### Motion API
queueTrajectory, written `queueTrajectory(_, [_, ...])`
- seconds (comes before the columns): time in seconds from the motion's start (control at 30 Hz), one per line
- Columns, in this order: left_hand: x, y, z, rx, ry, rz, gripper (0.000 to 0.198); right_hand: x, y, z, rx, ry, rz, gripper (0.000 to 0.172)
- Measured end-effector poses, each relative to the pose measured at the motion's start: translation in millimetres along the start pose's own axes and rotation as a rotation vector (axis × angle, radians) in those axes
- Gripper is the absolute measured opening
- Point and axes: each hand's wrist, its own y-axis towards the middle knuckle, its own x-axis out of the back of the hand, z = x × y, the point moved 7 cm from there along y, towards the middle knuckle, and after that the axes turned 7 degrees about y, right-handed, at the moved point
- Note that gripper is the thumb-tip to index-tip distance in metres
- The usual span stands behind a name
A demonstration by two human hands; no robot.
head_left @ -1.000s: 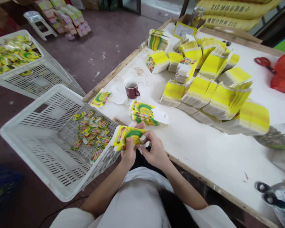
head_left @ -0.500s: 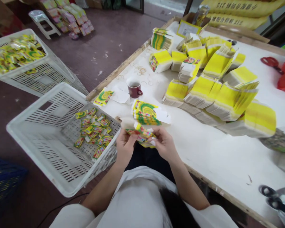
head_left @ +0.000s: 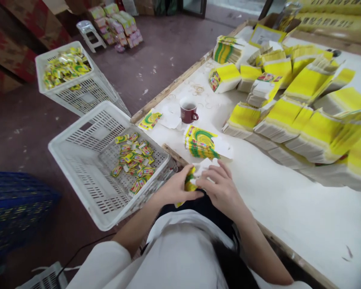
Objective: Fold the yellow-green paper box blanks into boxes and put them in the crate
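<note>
Between my hands, over my lap at the table's near edge, is a small yellow-and-green printed carton (head_left: 190,182) with white flaps upward. My left hand (head_left: 176,187) is closed around its side. Fingers of my right hand (head_left: 219,185) are bent over the white flaps (head_left: 205,165) and grip them. A fanned stack of flat printed cartons (head_left: 201,142) lies on the table just beyond my hands. To my left a white plastic crate (head_left: 78,160) stands against the table, with several folded cartons (head_left: 135,158) on its bottom.
A dark red mug (head_left: 188,112) stands near the table's left edge. Bundles of yellow cartons (head_left: 276,116) cover the table's far right. Behind the near crate is another white crate (head_left: 75,100) full of yellow packs. A blue crate (head_left: 15,208) sits on the floor at left.
The carton has gone from a loosely opened shape to a more upright one with white flaps on top. My right hand has moved over it. The view has swung left.
</note>
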Motion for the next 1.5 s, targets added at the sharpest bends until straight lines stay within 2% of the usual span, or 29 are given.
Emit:
queueTrajectory(0.03, [-3.9,0,0,0.015,0.039,-0.048,0.082,1,-3,-5,-0.066,0.023,-0.097,0.03])
queueTrajectory(0.1, [-9.0,-1,0,0.015,0.117,-0.159,0.077,2,-13,-21,-0.244,0.149,-0.309,0.055])
queueTrajectory(0.17, [-16.5,-1,-3,-0.042,0.198,-0.213,0.082,-8,-22,-40,-0.44,0.409,-0.392,0.065])
queueTrajectory(0.23, [-25.7,-2,-6,-0.143,0.235,-0.231,0.082,-31,-25,-50,-0.608,0.746,-0.319,0.059])
queueTrajectory(0.3, [-33.3,-4,-10,-0.241,0.257,-0.242,0.076,-50,-24,-50,-0.719,1.019,-0.213,0.052])
queueTrajectory(0.4, [-35.5,-6,-9,-0.261,0.298,-0.265,0.068,-59,-22,-49,-0.785,1.114,-0.17,0.05])
queueTrajectory(0.5, [-30.2,-7,-3,-0.171,0.308,-0.242,0.065,-54,-22,-46,-0.736,0.96,-0.172,0.053])
queueTrajectory(0.57, [-27.1,-5,1,-0.123,0.272,-0.211,0.066,-54,-22,-37,-0.643,0.816,-0.091,0.055])
queueTrajectory(0.63, [-27.2,-3,1,-0.164,0.271,-0.192,0.063,-56,-23,-24,-0.533,0.636,0.004,0.055])
queueTrajectory(0.7, [-30.2,0,-3,-0.278,0.348,-0.212,0.048,-57,-24,-14,-0.43,0.456,0.038,0.055])
queueTrajectory(0.77, [-30.9,0,-5,-0.351,0.426,-0.3,0.035,-57,-23,-8,-0.342,0.337,0.017,0.054])
queueTrajectory(0.8, [-28.6,-2,-4,-0.348,0.432,-0.367,0.036,-55,-23,-7,-0.308,0.302,-0.009,0.054])
queueTrajectory(0.87, [-21.4,-7,-1,-0.291,0.388,-0.474,0.052,-48,-21,-8,-0.261,0.262,-0.098,0.053])
queueTrajectory(0.93, [-14.9,-13,2,-0.21,0.342,-0.493,0.065,-38,-22,-11,-0.244,0.234,-0.194,0.055])
queueTrajectory(1.0, [-9.9,-18,5,-0.14,0.304,-0.443,0.062,-33,-24,-14,-0.232,0.196,-0.208,0.057])
queueTrajectory(1.1, [-4.1,-26,7,-0.096,0.273,-0.363,0.051,-41,-31,-15,-0.23,0.131,-0.051,0.052])
queueTrajectory(1.23, [-5.1,-34,12,-0.067,0.3,-0.263,0.052,-46,-41,-18,-0.25,0.117,0.124,0.039])
queueTrajectory(1.43, [-13.2,-40,16,-0.094,0.303,-0.161,0.053,-40,-47,-11,-0.198,0.213,0.284,0.025])
queueTrajectory(1.5, [-14.7,-40,16,-0.098,0.33,-0.153,0.053,-43,-50,-12,-0.231,0.194,0.27,0.027])
